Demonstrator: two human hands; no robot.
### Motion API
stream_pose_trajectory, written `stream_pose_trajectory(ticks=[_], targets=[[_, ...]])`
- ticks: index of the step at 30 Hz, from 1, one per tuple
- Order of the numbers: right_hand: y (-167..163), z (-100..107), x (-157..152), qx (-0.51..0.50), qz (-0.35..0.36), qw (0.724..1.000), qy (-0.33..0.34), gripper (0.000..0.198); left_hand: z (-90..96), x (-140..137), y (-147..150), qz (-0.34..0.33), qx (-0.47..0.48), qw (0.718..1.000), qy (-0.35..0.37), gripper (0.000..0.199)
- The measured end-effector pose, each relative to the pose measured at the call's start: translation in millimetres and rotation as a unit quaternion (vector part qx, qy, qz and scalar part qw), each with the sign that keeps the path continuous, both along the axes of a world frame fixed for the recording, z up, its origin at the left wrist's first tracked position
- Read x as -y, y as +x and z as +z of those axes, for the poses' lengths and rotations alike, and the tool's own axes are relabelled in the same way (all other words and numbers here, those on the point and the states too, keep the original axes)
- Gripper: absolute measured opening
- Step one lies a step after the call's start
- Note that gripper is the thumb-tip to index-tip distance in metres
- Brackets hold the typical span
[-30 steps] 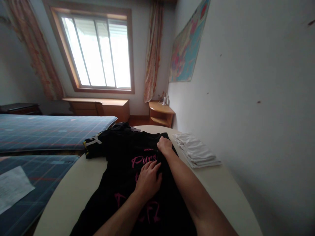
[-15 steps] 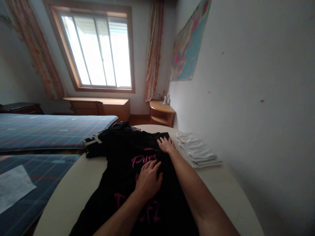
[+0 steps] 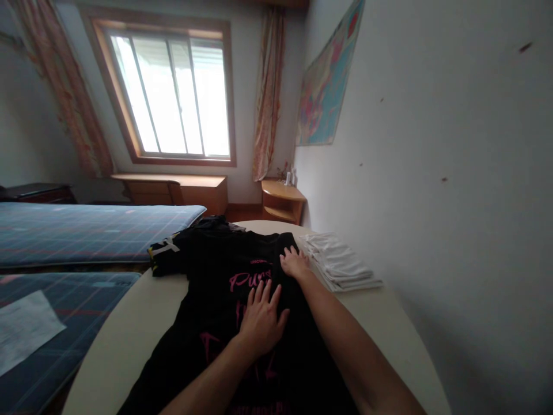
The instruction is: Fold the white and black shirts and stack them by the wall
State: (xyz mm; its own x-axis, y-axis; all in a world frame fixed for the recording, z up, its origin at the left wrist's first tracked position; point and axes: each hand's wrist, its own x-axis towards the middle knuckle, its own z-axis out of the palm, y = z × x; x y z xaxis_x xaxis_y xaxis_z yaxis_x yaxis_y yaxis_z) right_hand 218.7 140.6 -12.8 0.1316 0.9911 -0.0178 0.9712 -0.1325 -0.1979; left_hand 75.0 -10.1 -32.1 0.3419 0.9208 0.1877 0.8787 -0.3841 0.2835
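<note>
A black T-shirt (image 3: 216,300) with pink lettering lies spread over a round cream table (image 3: 116,340). My left hand (image 3: 264,318) rests flat on the lettering with its fingers spread. Farther up, my right hand (image 3: 295,263) lies palm down on the shirt near its right edge, fingers apart and slightly bent. That side of the shirt looks folded inward, and part of the print is covered by my hands and the cloth. A stack of folded white cloth (image 3: 341,262) sits just right of my right hand.
Dark clothing (image 3: 211,222) lies behind the shirt at the table's far left. Two plaid mattresses (image 3: 99,230) are to the left, the nearer bearing a paper sheet (image 3: 30,328). A white wall (image 3: 453,242) rises on the right. A corner shelf (image 3: 283,189) stands beyond the table.
My left hand's fingers have spread wider on the shirt. My right hand has shifted slightly right and nearer to me. The view has moved a little.
</note>
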Motion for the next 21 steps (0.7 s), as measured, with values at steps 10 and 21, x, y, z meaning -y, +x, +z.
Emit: stream_pose_trajectory(ticks=[10,21], targets=[[-6.1,-2.7,-5.9,-0.012,-0.042,0.999,0.028,0.055,7.1,5.3,-10.4,0.059,-0.001,0.998,0.015,0.058],[-19.5,-1.1,39.9,0.003,0.104,0.991,0.088,0.059,2.5,2.3,-13.3,0.039,-0.023,0.999,0.001,0.063]])
